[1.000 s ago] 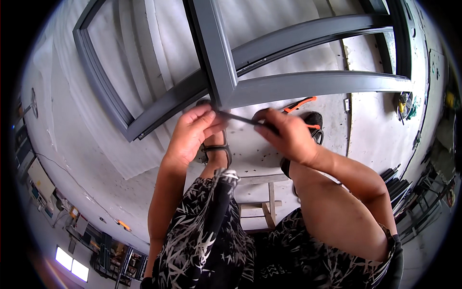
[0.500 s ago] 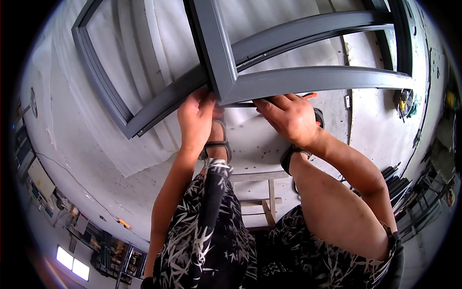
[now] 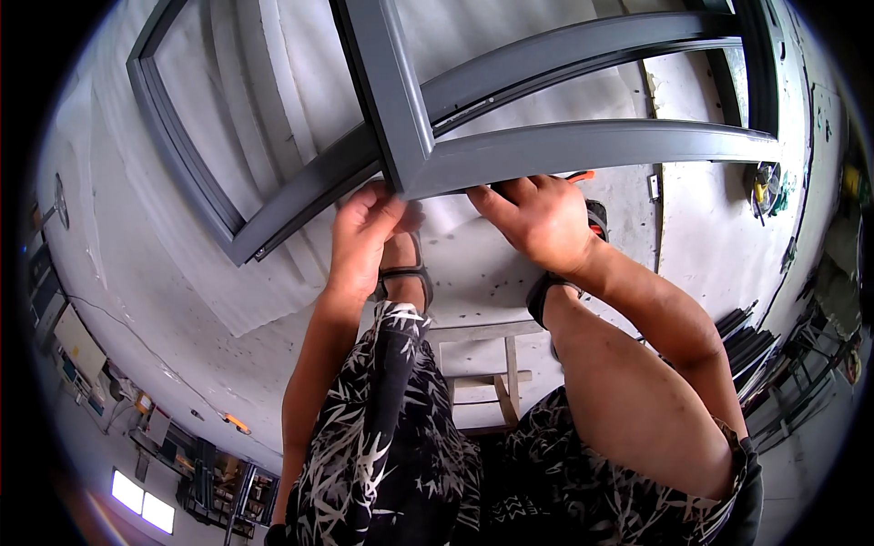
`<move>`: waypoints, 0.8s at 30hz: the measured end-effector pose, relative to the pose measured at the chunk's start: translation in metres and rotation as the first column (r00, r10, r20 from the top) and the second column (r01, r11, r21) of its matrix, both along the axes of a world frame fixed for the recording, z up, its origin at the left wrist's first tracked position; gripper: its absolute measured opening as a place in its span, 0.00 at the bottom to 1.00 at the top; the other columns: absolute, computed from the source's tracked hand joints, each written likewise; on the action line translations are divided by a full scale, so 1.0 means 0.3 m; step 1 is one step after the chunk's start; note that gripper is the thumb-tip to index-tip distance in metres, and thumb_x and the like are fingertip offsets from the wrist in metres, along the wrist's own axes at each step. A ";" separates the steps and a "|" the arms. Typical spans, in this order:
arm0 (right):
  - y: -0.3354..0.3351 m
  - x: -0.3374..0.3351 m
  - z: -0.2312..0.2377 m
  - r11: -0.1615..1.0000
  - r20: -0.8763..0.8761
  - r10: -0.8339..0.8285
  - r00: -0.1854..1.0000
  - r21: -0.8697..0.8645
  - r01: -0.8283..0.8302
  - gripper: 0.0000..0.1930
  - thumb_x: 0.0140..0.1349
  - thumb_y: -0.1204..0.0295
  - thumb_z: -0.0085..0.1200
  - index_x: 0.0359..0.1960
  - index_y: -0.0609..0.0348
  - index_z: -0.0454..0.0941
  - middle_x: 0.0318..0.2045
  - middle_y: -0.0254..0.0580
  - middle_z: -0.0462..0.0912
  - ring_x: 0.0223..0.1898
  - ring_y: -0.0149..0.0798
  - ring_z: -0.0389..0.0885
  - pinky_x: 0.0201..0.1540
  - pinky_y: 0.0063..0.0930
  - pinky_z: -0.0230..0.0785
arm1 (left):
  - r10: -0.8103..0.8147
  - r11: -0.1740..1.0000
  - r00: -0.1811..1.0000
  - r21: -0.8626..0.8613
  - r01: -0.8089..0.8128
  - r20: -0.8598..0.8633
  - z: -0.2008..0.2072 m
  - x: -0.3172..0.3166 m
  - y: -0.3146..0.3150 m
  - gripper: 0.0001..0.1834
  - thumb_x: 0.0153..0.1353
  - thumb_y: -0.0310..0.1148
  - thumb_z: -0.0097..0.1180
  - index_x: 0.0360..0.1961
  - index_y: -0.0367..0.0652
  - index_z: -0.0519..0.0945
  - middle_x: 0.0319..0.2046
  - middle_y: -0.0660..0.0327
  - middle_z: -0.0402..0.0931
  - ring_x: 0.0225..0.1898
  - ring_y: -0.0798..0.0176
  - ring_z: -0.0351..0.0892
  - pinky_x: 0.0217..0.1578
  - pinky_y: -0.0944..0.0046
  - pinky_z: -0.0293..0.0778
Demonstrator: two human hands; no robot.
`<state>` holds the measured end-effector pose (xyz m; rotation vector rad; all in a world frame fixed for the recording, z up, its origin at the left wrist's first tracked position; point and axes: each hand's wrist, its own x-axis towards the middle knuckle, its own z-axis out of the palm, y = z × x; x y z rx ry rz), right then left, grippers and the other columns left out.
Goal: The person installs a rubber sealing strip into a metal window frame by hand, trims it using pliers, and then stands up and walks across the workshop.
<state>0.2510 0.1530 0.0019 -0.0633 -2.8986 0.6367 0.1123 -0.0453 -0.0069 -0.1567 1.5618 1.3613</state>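
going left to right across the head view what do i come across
Bright white panes, orange object on the floor, left hand, right hand, bundle of dark bars. The grey framework spans too widely to place.

- Pale, dark-flecked floor (image 3: 464, 296) spreads beneath the left hand (image 3: 366, 235) and right hand (image 3: 546, 220).
- White sheeting (image 3: 214, 264) covers ground left of both hands.
- A wooden stool (image 3: 482, 333) stands just behind them.
- Cluttered shelving (image 3: 202, 491) lines the room well behind, to their left.
- Beside it, a two-paned window (image 3: 143, 502) glows bright.
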 end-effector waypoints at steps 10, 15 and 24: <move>-0.009 0.005 0.011 0.999 0.045 -0.005 0.999 0.043 0.003 0.24 0.45 0.74 0.55 0.49 0.51 0.77 0.33 0.38 0.77 0.29 0.38 0.78 0.23 0.27 0.71 | 0.080 0.997 0.996 -0.019 -0.079 0.050 0.014 0.033 0.020 0.10 0.68 0.30 0.52 0.46 0.37 0.76 0.36 0.61 0.78 0.36 0.65 0.79 0.43 0.65 0.76; -0.013 -0.002 0.007 0.999 0.006 -0.003 1.000 0.038 0.003 0.24 0.45 0.73 0.55 0.49 0.51 0.77 0.33 0.37 0.77 0.28 0.38 0.78 0.22 0.27 0.71 | 0.040 0.998 0.999 -0.050 -0.041 -0.015 0.015 0.032 0.013 0.10 0.68 0.30 0.52 0.47 0.37 0.77 0.36 0.60 0.79 0.36 0.64 0.80 0.43 0.64 0.76; -0.009 0.001 0.005 1.000 0.007 -0.002 1.000 0.018 0.002 0.24 0.45 0.73 0.55 0.49 0.52 0.77 0.32 0.37 0.77 0.28 0.37 0.78 0.23 0.27 0.71 | 0.138 0.990 0.984 -0.014 -0.138 0.110 0.025 0.033 0.030 0.10 0.67 0.30 0.53 0.46 0.37 0.77 0.36 0.60 0.79 0.37 0.65 0.80 0.41 0.65 0.76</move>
